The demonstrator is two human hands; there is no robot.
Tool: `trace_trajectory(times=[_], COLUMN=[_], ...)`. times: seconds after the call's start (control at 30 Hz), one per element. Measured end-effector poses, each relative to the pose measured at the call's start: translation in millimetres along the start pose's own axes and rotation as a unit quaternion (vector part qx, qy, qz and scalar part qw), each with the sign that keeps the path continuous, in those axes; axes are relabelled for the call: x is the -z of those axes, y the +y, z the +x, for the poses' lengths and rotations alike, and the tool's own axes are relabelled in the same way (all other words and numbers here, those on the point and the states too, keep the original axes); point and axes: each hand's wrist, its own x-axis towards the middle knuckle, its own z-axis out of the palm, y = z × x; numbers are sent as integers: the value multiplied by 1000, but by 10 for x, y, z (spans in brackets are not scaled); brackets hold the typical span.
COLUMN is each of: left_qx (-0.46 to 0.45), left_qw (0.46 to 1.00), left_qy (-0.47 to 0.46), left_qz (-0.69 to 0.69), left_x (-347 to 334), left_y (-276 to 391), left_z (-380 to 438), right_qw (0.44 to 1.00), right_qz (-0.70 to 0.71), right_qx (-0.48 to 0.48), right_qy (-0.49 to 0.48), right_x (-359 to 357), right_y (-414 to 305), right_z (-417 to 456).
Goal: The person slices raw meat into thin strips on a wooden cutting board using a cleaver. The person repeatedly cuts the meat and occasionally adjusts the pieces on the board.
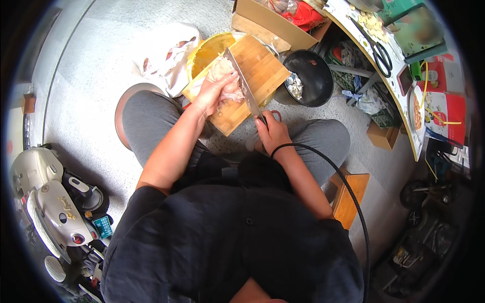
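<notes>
Pale raw meat (221,72), perhaps poultry, lies on a wooden cutting board (261,62). My left hand (212,92) presses down on it with the fingers around its near side. In my right hand (273,130) is the dark handle of a cleaver (244,85). Its broad blade points away from me and stands just right of the meat; whether it touches the meat I cannot tell. Under the board is a yellow-lined basin (206,53), partly hidden by it.
A white plastic bag (170,57) lies left of the basin. To the right stands a black bucket (318,79); behind is a cardboard box (276,22). Black scissors (379,57) rest on a table (396,92) at right. A scooter (57,200) is parked at left.
</notes>
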Motion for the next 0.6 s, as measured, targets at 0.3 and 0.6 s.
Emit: trace_trajectory(times=[0.3, 0.6], left_qx=[-8, -86], left_qw=[982, 964], left_qy=[-152, -111], left_qz=[-108, -226], left_x=[205, 474], left_y=[368, 1120], left_z=[-113, -519], right_qw=[992, 938], right_qz=[106, 301], right_qx=[-35, -138], right_qy=[55, 102], right_x=[137, -126], right_y=[-56, 547], right_z=[-59, 60])
